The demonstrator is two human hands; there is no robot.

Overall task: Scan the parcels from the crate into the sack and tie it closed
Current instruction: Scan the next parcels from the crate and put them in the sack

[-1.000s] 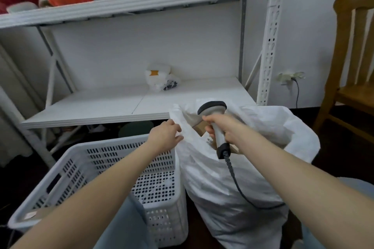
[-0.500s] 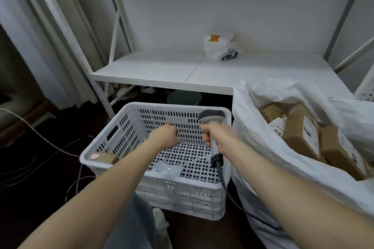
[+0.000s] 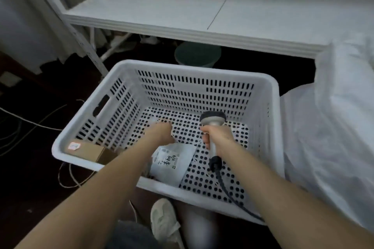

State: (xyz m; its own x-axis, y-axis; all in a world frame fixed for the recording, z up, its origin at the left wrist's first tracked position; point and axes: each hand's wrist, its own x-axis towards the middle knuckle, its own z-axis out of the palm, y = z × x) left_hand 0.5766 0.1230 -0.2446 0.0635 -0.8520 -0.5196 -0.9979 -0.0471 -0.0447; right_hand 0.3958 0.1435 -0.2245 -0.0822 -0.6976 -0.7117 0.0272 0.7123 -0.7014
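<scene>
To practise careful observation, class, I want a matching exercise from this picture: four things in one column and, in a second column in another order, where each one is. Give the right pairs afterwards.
Things
1. barcode scanner
2. cardboard box
3. white sack
4. grey mailer bag

Places
A. outside the crate, to its right
B. on the crate floor, by the left hand
C. gripped in the right hand
D. in the crate's near left corner

Pairs: 1-C, 2-D, 3-A, 4-B
</scene>
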